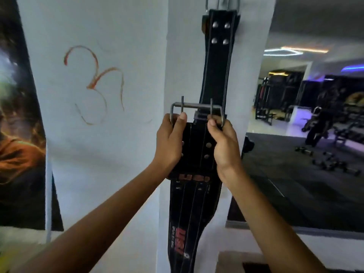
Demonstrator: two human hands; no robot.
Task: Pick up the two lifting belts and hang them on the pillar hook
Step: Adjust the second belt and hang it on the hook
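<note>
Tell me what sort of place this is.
Most likely a gym. Dumbbells lie on the dark floor at right, with weight machines beyond them, and both hands hold one leather lifting belt below another belt hanging on the white pillar.

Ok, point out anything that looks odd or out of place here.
Nothing wrong with the belts. One oddity: an orange-red scrawl smeared on the white wall left of the pillar; dumbbells lie scattered on the floor at right.

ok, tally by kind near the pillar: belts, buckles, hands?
Black leather lifting belts: 2, hanging one, held one
Steel buckles: 2, top, held
Hands: 2, left hand, right hand
Total: 6
</note>
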